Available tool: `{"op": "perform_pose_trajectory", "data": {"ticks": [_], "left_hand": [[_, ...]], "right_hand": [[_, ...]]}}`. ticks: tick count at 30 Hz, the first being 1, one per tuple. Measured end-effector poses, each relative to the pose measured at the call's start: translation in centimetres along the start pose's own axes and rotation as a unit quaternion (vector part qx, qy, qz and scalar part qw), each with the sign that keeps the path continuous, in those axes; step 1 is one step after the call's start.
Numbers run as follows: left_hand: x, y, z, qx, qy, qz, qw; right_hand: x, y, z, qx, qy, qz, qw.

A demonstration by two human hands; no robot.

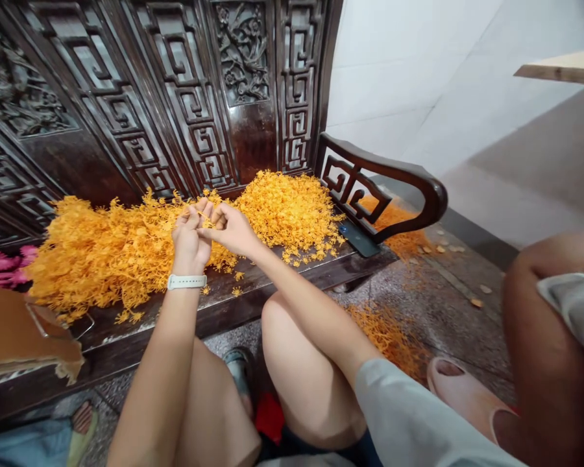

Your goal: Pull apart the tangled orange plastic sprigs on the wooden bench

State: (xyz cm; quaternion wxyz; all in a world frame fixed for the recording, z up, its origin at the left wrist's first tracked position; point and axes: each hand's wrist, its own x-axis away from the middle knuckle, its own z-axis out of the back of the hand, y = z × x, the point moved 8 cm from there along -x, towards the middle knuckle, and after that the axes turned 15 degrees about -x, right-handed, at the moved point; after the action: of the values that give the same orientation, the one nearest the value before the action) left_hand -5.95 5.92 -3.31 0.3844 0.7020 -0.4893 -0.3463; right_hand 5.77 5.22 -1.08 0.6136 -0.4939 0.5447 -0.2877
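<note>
My left hand (189,237), with a pale band on its wrist, has its fingers closed in a pinch. Close against it, my right hand (233,228) pinches too, thumb and fingertips meeting the left fingers. Between them runs a thin orange plastic flower sprig (203,215), mostly hidden by the fingers. Both hands hover over the front of a long heap of orange plastic flower sprigs (107,253). To their right lies a mound of small loose orange flower pieces (292,214). A few single pieces (237,292) are scattered on the bench edge.
The dark carved bench (253,143) ends at a curved armrest (394,168), with a phone (360,240) beside it. At left are a torn cardboard box (19,331) and pink flowers (4,266). Orange stems (389,337) litter the floor. Another person's leg (540,337) is at right.
</note>
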Motion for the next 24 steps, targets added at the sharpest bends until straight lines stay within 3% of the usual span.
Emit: {"op": "perform_pose_trajectory", "data": {"ticks": [8, 15, 24], "left_hand": [[-0.4, 1.0, 1.1, 0.021, 0.011, -0.01, 1.0], [-0.8, 0.6, 1.8, 0.004, 0.018, 0.01, 1.0], [-0.6, 0.9, 2.2, -0.042, 0.084, -0.03, 0.995]], "right_hand": [[-0.3, -0.6, 0.2, -0.021, 0.009, 0.023, 0.999], [-0.5, -0.6, 0.5, -0.037, 0.013, 0.003, 0.999], [0.0, -1.5, -2.7, -0.04, -0.15, 0.01, 0.988]]}}
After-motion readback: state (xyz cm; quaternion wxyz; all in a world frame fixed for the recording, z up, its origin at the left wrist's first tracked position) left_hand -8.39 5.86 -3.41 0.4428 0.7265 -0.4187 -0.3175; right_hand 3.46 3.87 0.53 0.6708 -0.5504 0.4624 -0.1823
